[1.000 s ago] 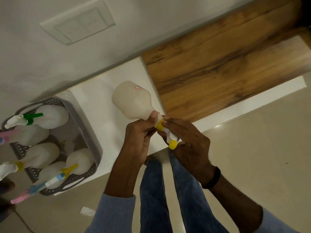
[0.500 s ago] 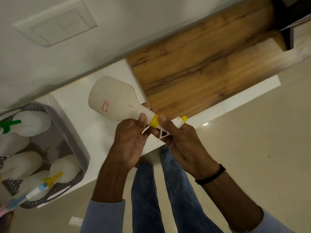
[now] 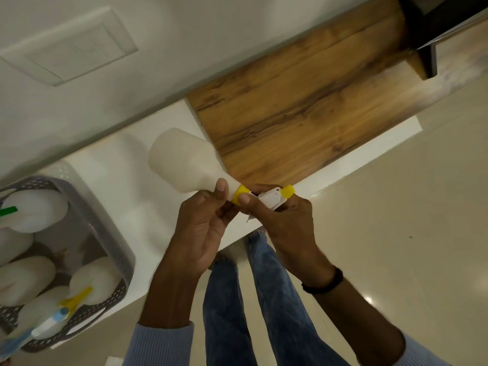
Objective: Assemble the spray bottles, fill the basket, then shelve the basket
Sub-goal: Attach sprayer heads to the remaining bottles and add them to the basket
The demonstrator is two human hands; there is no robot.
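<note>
**Head view: both hands clamped at the neck of one spray bottle**

Head camera looks down on a white spray bottle (image 3: 184, 165) held sideways in the air. Its wide base points away from the fingers and its neck runs into them.

The left hand (image 3: 203, 233) grips the neck. Its thumb (image 3: 221, 188) is pressed on top and the other fingers curl underneath.

Touching those fingertips on the far side is the yellow collar (image 3: 241, 192). The right hand (image 3: 285, 228) pinches the collar with its thumb (image 3: 245, 199). Its remaining fingers wrap round the white spray head (image 3: 272, 198). A yellow nozzle tip (image 3: 288, 191) pokes out just beyond the right knuckles. Whether the collar is fully seated on the neck cannot be told.

Below the fingers lies a white counter (image 3: 137, 202), and past the right fingertips is a brown wood surface (image 3: 303, 114).

Well apart from the left fingers, on the outer side of that wrist, a grey perforated basket (image 3: 105, 233) sits on the counter. It holds several white basket bottles (image 3: 92, 278) lying on their sides, and green (image 3: 8, 211), yellow (image 3: 75, 299) and blue (image 3: 60, 313) sprayer parts show among them.

A dark wristband (image 3: 324, 282) circles the right wrist.
</note>
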